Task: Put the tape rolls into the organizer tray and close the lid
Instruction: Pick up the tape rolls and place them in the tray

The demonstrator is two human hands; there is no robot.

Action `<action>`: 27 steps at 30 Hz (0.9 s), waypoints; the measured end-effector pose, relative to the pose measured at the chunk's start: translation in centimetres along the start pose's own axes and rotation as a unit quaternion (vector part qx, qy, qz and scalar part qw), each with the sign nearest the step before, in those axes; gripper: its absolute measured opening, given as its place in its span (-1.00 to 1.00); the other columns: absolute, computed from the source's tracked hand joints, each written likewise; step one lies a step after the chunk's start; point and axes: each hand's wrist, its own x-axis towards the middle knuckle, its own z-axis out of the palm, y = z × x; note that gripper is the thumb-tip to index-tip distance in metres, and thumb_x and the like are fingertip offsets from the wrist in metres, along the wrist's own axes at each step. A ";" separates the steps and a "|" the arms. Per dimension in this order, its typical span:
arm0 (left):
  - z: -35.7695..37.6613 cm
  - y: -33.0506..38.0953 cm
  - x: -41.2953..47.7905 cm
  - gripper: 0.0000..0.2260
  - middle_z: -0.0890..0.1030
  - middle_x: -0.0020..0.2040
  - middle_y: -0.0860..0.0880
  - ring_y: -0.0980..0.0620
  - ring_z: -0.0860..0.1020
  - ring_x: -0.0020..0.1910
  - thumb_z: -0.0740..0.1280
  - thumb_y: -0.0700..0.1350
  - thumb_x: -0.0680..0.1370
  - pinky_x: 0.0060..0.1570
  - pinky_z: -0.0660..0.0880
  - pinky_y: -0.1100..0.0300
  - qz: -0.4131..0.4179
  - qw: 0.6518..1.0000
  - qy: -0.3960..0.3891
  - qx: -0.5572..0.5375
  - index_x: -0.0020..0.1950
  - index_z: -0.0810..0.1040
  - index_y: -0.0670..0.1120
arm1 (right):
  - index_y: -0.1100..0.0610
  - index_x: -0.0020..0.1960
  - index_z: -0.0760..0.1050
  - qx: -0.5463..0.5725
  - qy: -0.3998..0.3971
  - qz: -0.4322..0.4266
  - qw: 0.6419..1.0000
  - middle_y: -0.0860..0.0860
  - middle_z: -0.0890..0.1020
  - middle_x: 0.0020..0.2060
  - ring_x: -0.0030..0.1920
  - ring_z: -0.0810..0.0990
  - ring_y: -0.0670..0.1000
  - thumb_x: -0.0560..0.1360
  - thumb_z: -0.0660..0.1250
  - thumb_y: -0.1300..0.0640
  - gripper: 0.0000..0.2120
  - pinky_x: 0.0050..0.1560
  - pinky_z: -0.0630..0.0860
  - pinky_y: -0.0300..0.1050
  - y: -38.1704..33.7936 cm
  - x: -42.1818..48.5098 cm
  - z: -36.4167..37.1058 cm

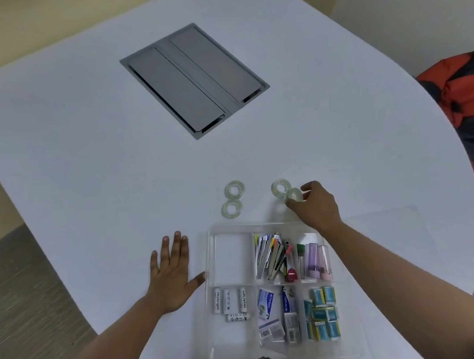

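Observation:
Three clear tape rolls lie flat on the white table beyond the tray: one [234, 189] at the far left, one [232, 209] just below it, one [280, 187] to the right. My right hand [316, 205] pinches a fourth clear tape roll [295, 195], tilted up beside that right roll. The clear organizer tray [207, 264] sits near me; its top-left compartment [232, 258] holds nothing. My left hand [172, 275] rests flat on the table, thumb touching the tray's left wall. A clear lid [395, 239] lies open to the tray's right.
Other tray compartments hold batteries [229, 302], clips and pens [274, 257], staple boxes [274, 313] and teal packets [323, 312]. A grey cable hatch [193, 79] is set into the table farther away. A red-and-black bag [464, 96] sits past the table's right edge.

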 end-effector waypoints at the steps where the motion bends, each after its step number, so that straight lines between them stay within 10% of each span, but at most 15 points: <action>1: 0.0 -0.1 0.1 -0.02 -0.55 0.45 0.02 -0.01 -0.57 0.41 -0.37 0.57 0.26 0.42 -0.42 -0.13 0.001 1.000 -0.005 -0.005 0.43 -0.51 -0.07 | 0.06 0.11 0.41 0.043 0.003 -0.025 0.999 -0.03 0.60 -0.07 -0.18 0.56 -0.04 0.34 0.49 -0.07 -0.55 -0.26 0.41 -0.15 -0.3 -1.0 0.1; 7: -0.7 -0.6 0.6 -0.05 -0.65 0.36 0.09 0.05 -0.66 0.31 -0.35 0.61 0.21 0.36 -0.50 -0.09 0.008 0.998 -0.050 -0.030 0.31 -0.64 0.04 | -0.05 -0.05 0.54 0.064 -0.069 -0.158 0.983 -0.11 0.56 -0.02 -0.26 0.57 -0.20 0.37 0.48 0.02 -0.81 -0.32 0.47 -0.36 -1.5 -7.1 1.9; 15: -1.1 -0.3 0.2 -0.10 -0.64 0.37 0.05 0.00 -0.64 0.33 -0.28 0.55 0.29 0.37 -0.49 -0.09 0.006 0.998 -0.052 -0.030 0.33 -0.62 0.02 | -0.01 0.02 0.62 -0.085 -0.171 -0.286 0.939 -0.14 0.45 0.24 -0.20 0.53 -0.14 0.44 0.42 0.00 -0.83 -0.13 0.57 -0.07 -2.2 -11.0 4.2; 27: -0.9 -0.3 0.1 -0.16 -0.64 0.37 0.05 0.01 -0.65 0.32 -0.14 0.47 0.45 0.37 -0.50 -0.09 0.002 0.998 -0.049 -0.029 0.32 -0.63 0.02 | 0.13 0.08 0.60 -0.321 -0.188 -0.365 0.853 0.08 0.49 -0.04 0.01 0.48 0.13 0.47 0.21 0.19 -0.74 -0.11 0.37 -0.06 -1.9 -12.1 6.6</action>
